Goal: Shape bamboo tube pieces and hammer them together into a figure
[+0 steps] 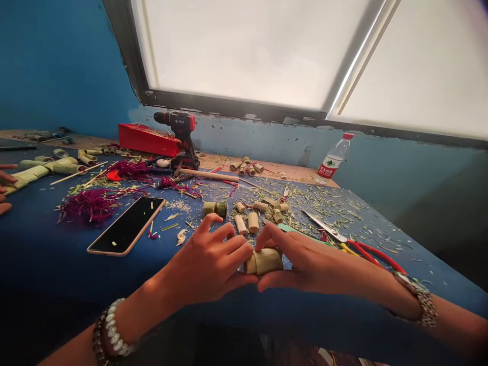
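At far left, another person's fingers (4, 184) rest at the edge of a blue-covered workbench (41, 254), near pale green jointed bamboo pieces (46, 166). Tufts of dark magenta fibre (89, 206) and a black smartphone with a copper-coloured edge (126, 225) lie beside a red cordless drill (183, 133). At centre, the person's left hand (206, 259), with a white beaded bracelet (113, 325) at the wrist, curls narrowly against the left end of a short pale green bamboo tube (264, 262). The tube lies almost level, its long axis running left to right, just in front of the person. The right hand (305, 259) sits nearer, wrapped over and under it. Beyond are cut pale bamboo pieces (247, 222), red-handled scissors (366, 252) and a clear plastic water bottle (331, 160)
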Tool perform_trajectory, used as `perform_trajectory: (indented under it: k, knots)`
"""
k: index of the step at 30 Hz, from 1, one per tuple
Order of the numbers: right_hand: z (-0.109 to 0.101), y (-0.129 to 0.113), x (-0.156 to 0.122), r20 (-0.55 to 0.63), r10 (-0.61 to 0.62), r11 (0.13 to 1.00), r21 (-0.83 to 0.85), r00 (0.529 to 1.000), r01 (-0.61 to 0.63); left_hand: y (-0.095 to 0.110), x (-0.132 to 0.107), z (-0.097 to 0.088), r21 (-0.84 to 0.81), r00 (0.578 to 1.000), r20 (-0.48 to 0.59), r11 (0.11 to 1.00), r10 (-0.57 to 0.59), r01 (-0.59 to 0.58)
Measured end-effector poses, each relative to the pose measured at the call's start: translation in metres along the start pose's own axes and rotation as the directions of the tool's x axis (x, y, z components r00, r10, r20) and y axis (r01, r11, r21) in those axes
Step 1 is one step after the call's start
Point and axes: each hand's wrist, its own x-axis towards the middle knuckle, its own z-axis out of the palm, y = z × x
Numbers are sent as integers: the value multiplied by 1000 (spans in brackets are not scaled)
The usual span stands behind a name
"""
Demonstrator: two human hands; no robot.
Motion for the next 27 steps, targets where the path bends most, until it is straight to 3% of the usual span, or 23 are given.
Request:
perform_trajectory:
  k: [4,7,9,11,16,20,27]
  knots:
    - [1,-13,-8,-9,-120,987,-107,993,118,11,-7,-9,-125,1000,8,992,-29,30]
    - [1,-4,-20,-61,-175,974,-158,983,164,5,-19,-12,-212,998,3,975,-69,68]
    - [-3,7,-30,-152,-79,988,-145,985,56,-4,-28,-14,-260,987,-40,956,-153,137]
    - [-8,13,-35,-256,61,997,-34,965,-72,-10,-34,-14,-258,972,-4,939,-235,226]
    - [-7,2,-19,-222,-17,1000,-9,975,16,-3,-23,0,-412,948,98,855,-303,316]
    - [3,3,-7,-268,32,999,7,963,-31,2,-13,10,-482,912,118,781,-393,398]
    - [13,16,1,-290,150,954,292,945,-62,0,-5,16,-398,900,127,810,-417,431]
